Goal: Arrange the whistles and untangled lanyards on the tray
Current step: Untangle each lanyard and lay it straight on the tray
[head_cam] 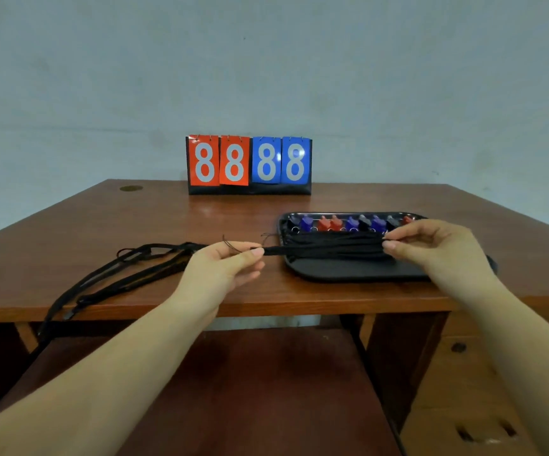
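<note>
Head view: I have one lanyard (pixel 324 247) stretched level over the tray (pixel 358 269), both hands pinching it.

My left hand (pixel 223 263) pinches the cord's end just left of the tray; my right hand (pixel 437 243) pinches the other end above the tray's right side, each grip narrow on the cord. Whistles (pixel 352 222) sit in a row along the tray's far edge. More tangled lanyards (pixel 128 274) trail across the bench (pixel 102 225) and over its front edge. I judge the cord light, limp and prone to snagging, so holding it taut by both ends seems the safest way to lay it flat.
</note>
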The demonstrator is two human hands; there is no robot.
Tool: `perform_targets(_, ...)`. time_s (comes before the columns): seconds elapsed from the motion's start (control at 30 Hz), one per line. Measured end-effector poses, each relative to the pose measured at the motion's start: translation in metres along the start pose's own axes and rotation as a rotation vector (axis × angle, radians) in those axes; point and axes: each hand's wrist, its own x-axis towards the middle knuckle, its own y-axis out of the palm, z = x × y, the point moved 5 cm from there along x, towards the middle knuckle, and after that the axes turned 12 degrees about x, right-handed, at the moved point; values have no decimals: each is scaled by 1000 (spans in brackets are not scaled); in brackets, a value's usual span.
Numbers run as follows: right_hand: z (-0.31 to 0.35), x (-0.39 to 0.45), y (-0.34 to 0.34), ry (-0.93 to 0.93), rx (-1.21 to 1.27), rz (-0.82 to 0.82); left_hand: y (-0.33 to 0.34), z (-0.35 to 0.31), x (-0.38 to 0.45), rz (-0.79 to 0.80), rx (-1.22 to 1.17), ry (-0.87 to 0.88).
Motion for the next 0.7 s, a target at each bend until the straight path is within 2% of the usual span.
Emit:
perform_targets(0.17, -17, 26, -24, 8, -40, -42, 32, 1, 31, 7, 83, -9)
perform_targets(0.27, -29, 40, -30, 34, -64, -24, 42, 1, 48, -36, 254, 46)
perform_targets(0.37, -48, 52, -29, 100, -167, 61, 45, 2, 60, -106, 493, 107)
perform_targets(0.53, -71, 66, -23, 233, -349, 213, 49, 17, 77, -82, 885, 43)
perform_targets(0.7, -76, 74, -15, 218, -478, 263, 54, 13, 82, -116, 1042, 79)
